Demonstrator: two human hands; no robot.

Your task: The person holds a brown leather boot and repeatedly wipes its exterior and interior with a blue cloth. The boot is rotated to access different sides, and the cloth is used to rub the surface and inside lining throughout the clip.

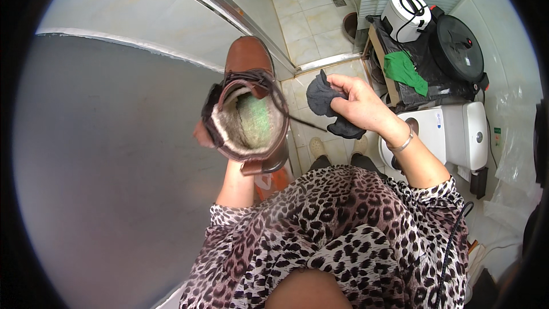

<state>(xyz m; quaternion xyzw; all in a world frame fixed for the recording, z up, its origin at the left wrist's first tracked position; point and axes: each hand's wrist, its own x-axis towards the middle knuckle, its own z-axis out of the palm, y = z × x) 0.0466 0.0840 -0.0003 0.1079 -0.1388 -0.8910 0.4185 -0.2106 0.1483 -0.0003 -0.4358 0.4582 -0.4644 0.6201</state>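
Note:
A brown leather lace-up boot (249, 56) is held up before me, its toe pointing away. Its opening faces me and shows a pale fleece lining (253, 120). Dark laces (306, 123) hang loose from its right side. Behind the boot my left hand is hidden; only the left forearm (236, 184) shows, running up to the underside of the boot, which it supports. To the right of the boot, and apart from it, my right hand (360, 103) pinches a crumpled dark grey cloth (321, 94) between thumb and fingers.
A white toilet (465, 137) stands at right, with a brown object (412, 125) on its lid. Behind it, a black-covered surface bears a green cloth (405, 71), a white appliance (405, 16) and a lidded black pan (459, 47). A grey panel (116, 159) fills the left. Tiled floor lies below.

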